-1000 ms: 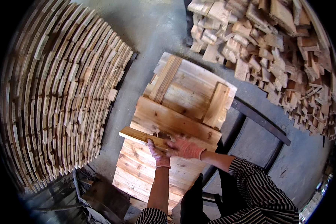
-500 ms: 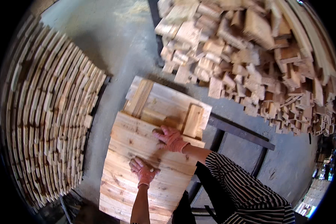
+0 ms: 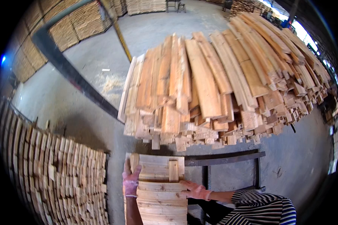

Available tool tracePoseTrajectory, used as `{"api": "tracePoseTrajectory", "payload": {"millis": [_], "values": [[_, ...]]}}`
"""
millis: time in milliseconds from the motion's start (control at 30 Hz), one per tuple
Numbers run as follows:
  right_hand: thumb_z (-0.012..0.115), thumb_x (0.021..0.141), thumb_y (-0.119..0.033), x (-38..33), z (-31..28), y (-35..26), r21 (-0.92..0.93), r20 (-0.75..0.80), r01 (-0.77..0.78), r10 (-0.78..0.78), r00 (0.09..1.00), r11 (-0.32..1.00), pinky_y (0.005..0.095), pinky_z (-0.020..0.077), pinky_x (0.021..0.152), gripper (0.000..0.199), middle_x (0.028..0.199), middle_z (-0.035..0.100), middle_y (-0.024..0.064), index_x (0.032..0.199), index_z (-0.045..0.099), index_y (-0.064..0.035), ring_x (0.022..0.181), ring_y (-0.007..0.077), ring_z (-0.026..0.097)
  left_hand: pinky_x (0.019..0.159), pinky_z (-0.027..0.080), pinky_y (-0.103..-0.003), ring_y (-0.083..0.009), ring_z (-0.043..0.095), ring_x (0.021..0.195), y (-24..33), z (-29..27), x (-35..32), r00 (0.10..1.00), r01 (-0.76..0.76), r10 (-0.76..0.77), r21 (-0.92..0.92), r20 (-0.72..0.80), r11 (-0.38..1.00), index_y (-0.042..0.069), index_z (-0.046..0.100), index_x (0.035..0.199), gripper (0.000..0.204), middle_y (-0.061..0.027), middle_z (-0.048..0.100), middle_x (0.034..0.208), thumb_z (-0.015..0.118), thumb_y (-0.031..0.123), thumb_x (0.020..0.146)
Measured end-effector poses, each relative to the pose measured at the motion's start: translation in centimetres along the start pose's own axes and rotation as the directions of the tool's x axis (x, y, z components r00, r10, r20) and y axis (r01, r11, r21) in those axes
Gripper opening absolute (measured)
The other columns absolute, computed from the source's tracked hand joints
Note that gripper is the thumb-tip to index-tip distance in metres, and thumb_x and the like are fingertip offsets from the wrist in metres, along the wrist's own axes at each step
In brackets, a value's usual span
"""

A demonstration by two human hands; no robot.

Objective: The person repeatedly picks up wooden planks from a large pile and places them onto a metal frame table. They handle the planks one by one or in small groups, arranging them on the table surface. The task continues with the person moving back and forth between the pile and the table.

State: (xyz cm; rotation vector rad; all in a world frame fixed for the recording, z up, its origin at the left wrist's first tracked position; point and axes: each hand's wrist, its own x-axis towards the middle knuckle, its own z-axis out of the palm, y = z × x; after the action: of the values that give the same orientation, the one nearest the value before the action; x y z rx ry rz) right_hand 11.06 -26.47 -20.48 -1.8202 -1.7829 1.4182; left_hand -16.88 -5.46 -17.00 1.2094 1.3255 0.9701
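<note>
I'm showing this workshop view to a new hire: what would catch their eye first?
A huge heap of rough timber offcuts fills the upper middle. Below it, two gloved hands, left hand and right hand, rest on the edges of a wooden pallet panel. Stacked boards line the left.
</note>
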Motion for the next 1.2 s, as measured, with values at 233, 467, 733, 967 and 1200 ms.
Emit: {"api": "tracePoseTrajectory", "payload": {"millis": [233, 467, 733, 967, 1200], "values": [[0.075, 0.084, -0.046, -0.8, -27.1, -15.7, -0.479, -0.819, -0.186, -0.361, 0.446, 0.858, 0.0555, 0.0305, 0.115, 0.089, 0.152, 0.032, 0.0363, 0.151, 0.036, -0.0034, 0.142, 0.0518, 0.033, 0.116, 0.035, -0.043, -0.037, 0.04, 0.143, 22.3, 18.5, 10.1, 0.868, -0.497, 0.462, 0.275, 0.184, 0.823, -0.002, 0.031, 0.153, 0.093, -0.0266, 0.041, 0.153, 0.083, 0.026, 0.081], [0.078, 0.077, -0.047, 4.6, -36.7, -16.2, -0.077, -0.717, -0.476, 0.283, 0.637, 0.876, 0.0553, 0.0345, 0.112, 0.101, 0.161, 0.021, 0.0304, 0.156, 0.027, -0.0109, 0.146, 0.048, 0.028, 0.106, 0.047, -0.047, -0.0377, 0.054, 0.126, 28.9, 32.1, 13.8, 0.975, -0.144, 0.22, 0.876, 0.044, 0.461, -0.002, 0.022, 0.154, 0.114, -0.0242, 0.046, 0.143, 0.084, 0.04, 0.069], [0.083, 0.072, -0.037, 4.3, -37.6, -10.6, 0.193, -0.812, 0.094, 0.105, 0.574, 0.977, 0.0448, 0.033, 0.118, 0.096, 0.154, 0.038, 0.0264, 0.151, 0.039, -0.006, 0.143, 0.0423, 0.036, 0.099, 0.052, -0.043, -0.0317, 0.065, 0.118, 30.9, 34.8, 16.4, 0.989, -0.016, -0.117, 0.857, 0.089, 0.514, -0.002, 0.035, 0.145, 0.09, -0.0226, 0.063, 0.128, 0.077, 0.03, 0.073], [0.081, 0.083, -0.029, 0.8, -38.0, -11.8, 0.543, -0.727, 0.515, 0.063, 0.684, 0.663, 0.0401, 0.032, 0.118, 0.091, 0.15, 0.045, 0.0258, 0.152, 0.033, 0.0051, 0.142, 0.033, 0.04, 0.094, 0.053, -0.041, -0.0319, 0.066, 0.11, 29.9, 28.1, 16.1, 0.973, -0.066, -0.05, 0.48, 0.225, 0.875, -0.011, 0.045, 0.139, 0.085, -0.0222, 0.067, 0.12, 0.086, 0.028, 0.075], [0.079, 0.08, -0.057, -2.5, -26.9, -14.0, 0.784, -0.437, 0.243, 0.231, 0.869, 0.572, 0.0385, 0.0378, 0.112, 0.114, 0.148, 0.043, 0.0246, 0.157, 0.019, 0.0013, 0.137, 0.0319, 0.044, 0.092, 0.055, -0.035, -0.0212, 0.066, 0.105, 28.4, 18.8, -8.1, 0.903, 0.082, -0.154, 0.19, 0.4, 0.978, -0.005, 0.048, 0.134, 0.068, -0.0144, 0.067, 0.117, 0.083, 0.022, 0.082]]}}
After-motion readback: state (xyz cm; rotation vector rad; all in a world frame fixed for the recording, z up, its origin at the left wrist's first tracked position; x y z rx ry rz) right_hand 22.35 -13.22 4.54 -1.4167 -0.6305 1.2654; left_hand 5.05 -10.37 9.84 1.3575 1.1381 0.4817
